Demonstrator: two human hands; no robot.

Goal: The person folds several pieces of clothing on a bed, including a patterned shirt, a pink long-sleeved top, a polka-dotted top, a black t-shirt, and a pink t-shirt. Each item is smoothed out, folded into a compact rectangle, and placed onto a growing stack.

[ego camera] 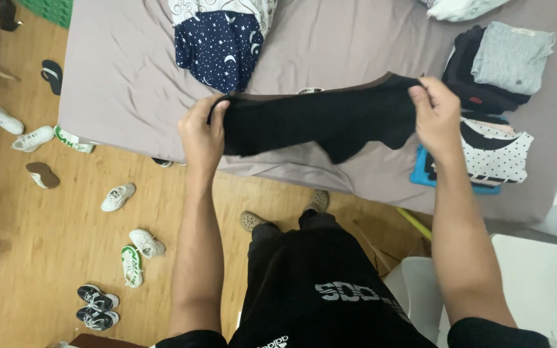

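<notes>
The left hand (202, 132) and the right hand (434, 111) hold one black soft cloth garment (317, 119) stretched between them, in the air above the near edge of a bed covered with a grey-mauve sheet (130, 71). The fingers of the left hand are closed around the left end of the garment, with the thumb on top. The fingers of the right hand pinch the upper right corner of it, closed tightly on the cloth. The garment hangs flat and wide, and its lower edge drops a little near the middle.

No box or basket shows here; the bed is what carries the clothes. At the far side lies a dark blue cloth with white stars and moons (220, 45), partly under a white patterned cloth (227, 8). On the right is a stack of folded clothes: a grey folded piece (514, 57) on top of dark folded pieces (469, 77). Nearer to the right hand lies a white top with black dots (501, 154), over a bright blue folded piece (420, 171).

On the wooden floor (46, 245), several white sneakers (117, 196) and sandals lie scattered, well apart from the bed.
</notes>
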